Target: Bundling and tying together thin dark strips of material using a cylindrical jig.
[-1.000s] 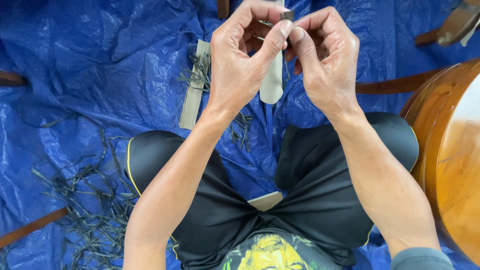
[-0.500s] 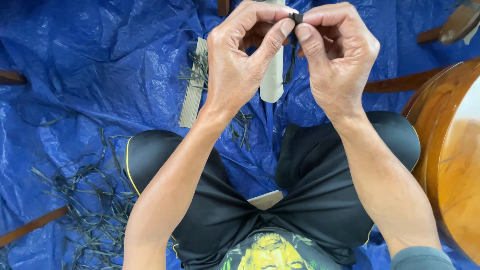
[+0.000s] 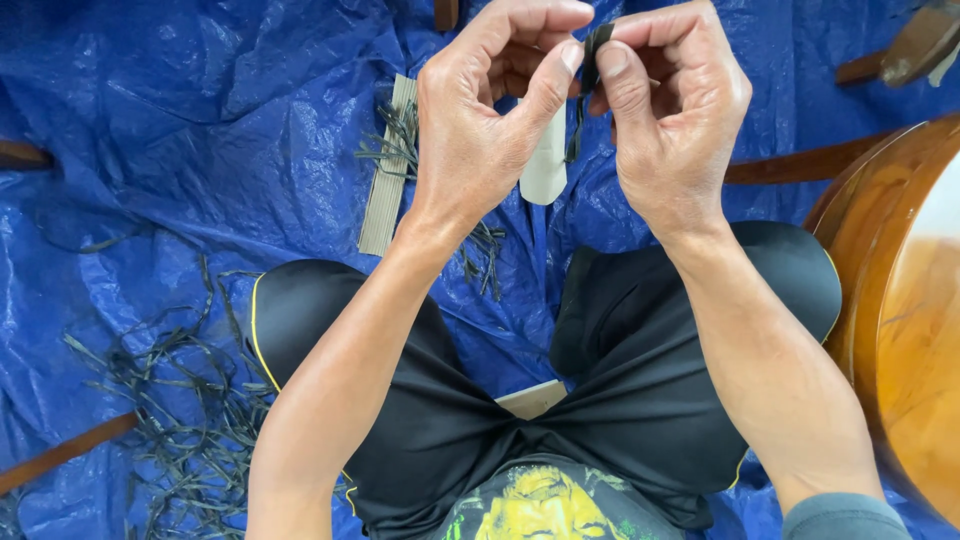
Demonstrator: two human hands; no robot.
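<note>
Both forearms rise from the lap toward twelve o'clock, wrists bent so the hands meet knuckle to knuckle at the top of the view. The left hand (image 3: 480, 130) curls its fingers closed, thumb and forefinger pinching a pale flat strip (image 3: 546, 165) that hangs down between the hands. The right hand (image 3: 675, 120) is likewise closed, thumb and forefinger nipping a dark thin strand (image 3: 592, 55) just beside the strip's upper end. At nine o'clock of the hands, a pale ribbed slat (image 3: 388, 170) lies on the blue tarp (image 3: 200, 130); dark shavings (image 3: 180, 400) lie scattered at seven o'clock.
</note>
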